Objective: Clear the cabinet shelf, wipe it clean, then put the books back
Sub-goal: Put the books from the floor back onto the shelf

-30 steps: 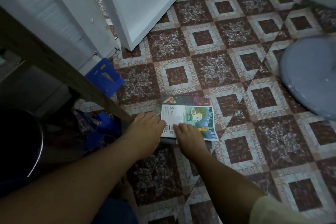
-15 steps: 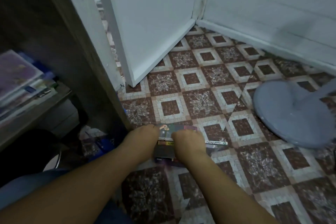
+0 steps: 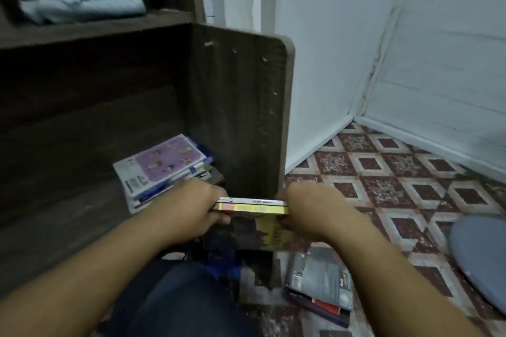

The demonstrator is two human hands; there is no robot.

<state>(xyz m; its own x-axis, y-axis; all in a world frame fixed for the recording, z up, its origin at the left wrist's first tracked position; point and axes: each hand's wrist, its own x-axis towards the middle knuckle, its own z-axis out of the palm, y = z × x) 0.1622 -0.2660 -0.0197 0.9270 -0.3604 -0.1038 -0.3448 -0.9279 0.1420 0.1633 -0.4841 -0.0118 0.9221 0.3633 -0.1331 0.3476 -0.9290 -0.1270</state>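
I hold a small stack of books, its yellow and white spines facing me, level in the air in front of the dark wooden cabinet. My left hand grips the stack's left end and my right hand grips its right end. A pile of books with a purple-and-white cover on top lies on the lower shelf, just behind my left hand. A few more books lie on the tiled floor below my right forearm.
A folded light-blue cloth lies on the upper shelf. The cabinet's side panel stands between the shelf and the white wall. A grey round fan base sits on the patterned floor at right. My knee in dark trousers is below.
Both hands lifted a stack of books from the floor and carried it up and left toward the cabinet shelf. My view rose from the floor to the cabinet.
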